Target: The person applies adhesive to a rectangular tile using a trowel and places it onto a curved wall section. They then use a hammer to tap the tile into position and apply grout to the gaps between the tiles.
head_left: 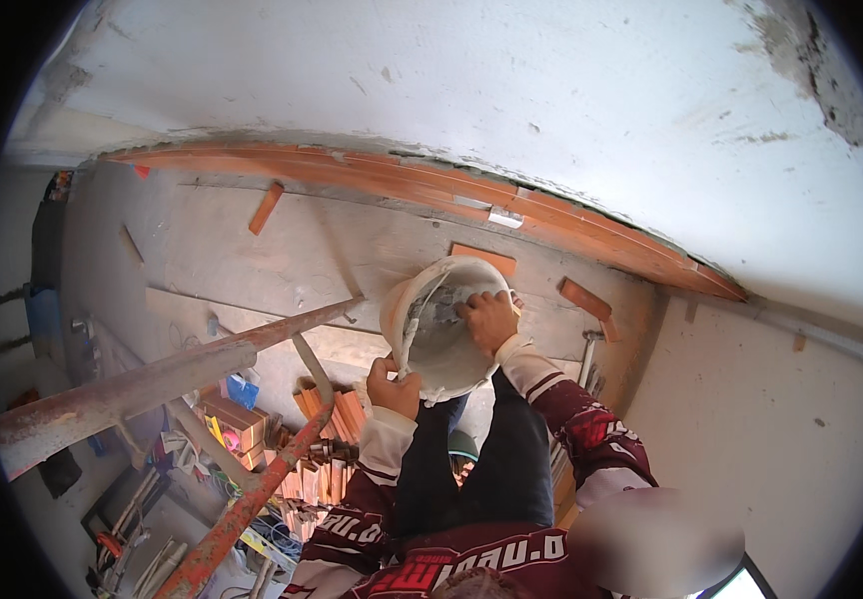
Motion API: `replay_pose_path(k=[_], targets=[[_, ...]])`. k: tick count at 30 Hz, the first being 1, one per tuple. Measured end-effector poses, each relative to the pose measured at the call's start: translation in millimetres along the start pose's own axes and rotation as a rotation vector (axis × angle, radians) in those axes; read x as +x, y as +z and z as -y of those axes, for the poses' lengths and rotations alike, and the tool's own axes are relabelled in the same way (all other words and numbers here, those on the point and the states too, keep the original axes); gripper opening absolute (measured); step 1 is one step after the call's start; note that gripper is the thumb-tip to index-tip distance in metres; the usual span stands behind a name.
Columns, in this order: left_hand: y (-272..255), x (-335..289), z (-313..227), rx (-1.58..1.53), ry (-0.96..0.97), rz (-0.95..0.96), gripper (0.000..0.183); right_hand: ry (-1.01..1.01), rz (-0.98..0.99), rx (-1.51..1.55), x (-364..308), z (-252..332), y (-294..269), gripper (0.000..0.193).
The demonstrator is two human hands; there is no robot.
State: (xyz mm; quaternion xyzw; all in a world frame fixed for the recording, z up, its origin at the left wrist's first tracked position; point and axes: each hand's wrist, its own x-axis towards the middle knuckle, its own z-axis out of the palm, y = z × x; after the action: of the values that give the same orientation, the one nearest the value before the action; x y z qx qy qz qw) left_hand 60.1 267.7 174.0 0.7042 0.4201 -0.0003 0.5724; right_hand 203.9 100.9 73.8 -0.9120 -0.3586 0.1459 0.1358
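Observation:
A whitish bucket (397, 319), smeared with grey mortar inside and along its rim, is tipped in front of my body above my legs. My left hand (393, 388) grips its near left rim, fingers closed around the edge. At the right side of the opening, my right hand (489, 321) reaches in with its fingers curled beside the grey mortar (441, 304). What the right fingers hold, if anything, is hidden; a small dark grey edge shows by them.
Rusty scaffold bars (152, 379) cross on the left. Ahead, a row of orange brick strips (372, 175) runs along the base of a white wall (451, 80). Loose brick strips (266, 208) lie on the wooden planks (242, 240). Stacked bricks (317, 479) stand below.

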Motion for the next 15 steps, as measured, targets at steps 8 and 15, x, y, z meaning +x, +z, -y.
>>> replay_pose_path(k=[8, 15], targets=[[-5.4, -9.1, 3.2, 0.023, 0.029, 0.057, 0.018, 0.041, -0.042, 0.216, -39.9, 17.3, -1.0, 0.033], [4.6, -12.5, 9.3, -0.104, -0.128, 0.049, 0.020, 0.051, -0.053, 0.249, -57.4, 3.6, -29.2, 0.036]])
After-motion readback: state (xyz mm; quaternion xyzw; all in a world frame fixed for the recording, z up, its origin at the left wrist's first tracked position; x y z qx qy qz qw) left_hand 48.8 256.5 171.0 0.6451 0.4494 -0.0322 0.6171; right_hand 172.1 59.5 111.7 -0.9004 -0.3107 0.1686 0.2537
